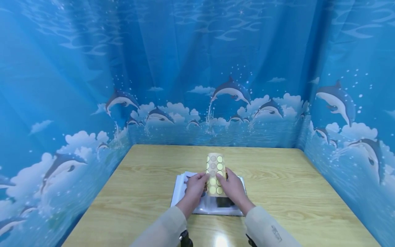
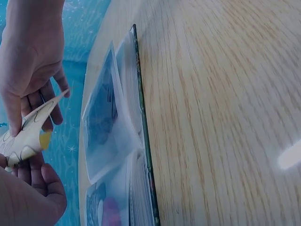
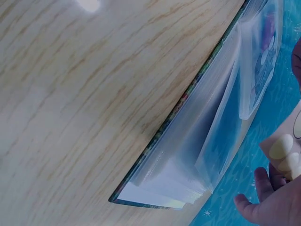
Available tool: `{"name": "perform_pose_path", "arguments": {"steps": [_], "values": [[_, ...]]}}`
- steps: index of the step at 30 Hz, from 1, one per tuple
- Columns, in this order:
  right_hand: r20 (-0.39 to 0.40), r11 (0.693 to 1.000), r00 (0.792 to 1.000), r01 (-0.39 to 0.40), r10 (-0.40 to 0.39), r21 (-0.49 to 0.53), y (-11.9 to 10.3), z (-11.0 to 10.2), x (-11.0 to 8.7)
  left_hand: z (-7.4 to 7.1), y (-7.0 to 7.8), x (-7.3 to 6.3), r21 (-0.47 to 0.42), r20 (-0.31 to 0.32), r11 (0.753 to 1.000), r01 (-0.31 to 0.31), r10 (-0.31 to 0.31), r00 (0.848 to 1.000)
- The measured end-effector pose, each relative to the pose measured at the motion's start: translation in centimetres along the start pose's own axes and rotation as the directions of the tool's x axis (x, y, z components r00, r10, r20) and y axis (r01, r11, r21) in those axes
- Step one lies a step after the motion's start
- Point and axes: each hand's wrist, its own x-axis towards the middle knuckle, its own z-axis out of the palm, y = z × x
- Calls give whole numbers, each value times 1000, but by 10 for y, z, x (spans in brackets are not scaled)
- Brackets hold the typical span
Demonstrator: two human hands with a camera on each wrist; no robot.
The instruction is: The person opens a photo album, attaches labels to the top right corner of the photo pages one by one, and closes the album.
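A beige sheet of round, pale yellow stickers [image 1: 219, 159] is held upright above an open photo album [image 1: 177, 192]. Some of its circles look greyer than the others. My left hand [image 1: 195, 187] pinches the sheet's left edge, thumb on the front. On the opposite edge, my right hand [image 1: 233, 188] grips it with the thumb over the lower circles. In the left wrist view the sheet [image 2: 30, 134] bends slightly between both hands. The album's clear sleeves [image 3: 223, 136] stand partly lifted in the right wrist view, and pictures show through some of them.
The album lies on a wood-grain table [image 1: 139, 178]. Blue curtains [image 1: 185, 51] printed with dolphins and clouds enclose the table at the back and both sides. A small black object [image 1: 186, 239] shows beside the left sleeve [image 1: 166, 226].
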Motion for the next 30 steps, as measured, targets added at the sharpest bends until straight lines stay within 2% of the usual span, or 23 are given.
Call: {"name": "perform_pose_path", "arguments": {"steps": [6,10,12,14,16,20,23,30], "values": [[14,1000,1000,-8,8,-6,3,-1,-1,-2,0,-1,8,30,1000,1,-1,1000],[15,998,1000,-10,11,-59,4,-2,-2,-1,0,-1,18,36,1000,10,-11,999],[-9,995,1000,16,-17,-103,4,-2,-3,0,-1,-1,7,44,1000,12,-12,999],[-49,983,994,89,-98,-163,4,-1,-4,0,-2,-2,-16,56,1000,12,-11,998],[-97,960,975,175,-200,-221,4,1,-5,0,-3,-2,-42,69,999,9,-6,998],[-165,896,908,323,-384,-306,4,5,-8,1,-2,-3,-58,75,998,7,-3,997],[-187,876,882,362,-433,-320,3,7,-10,1,-3,-3,-58,79,998,6,-1,997],[-211,861,856,395,-472,-320,3,11,-14,4,-3,-2,-51,82,999,5,-1,997]]}}
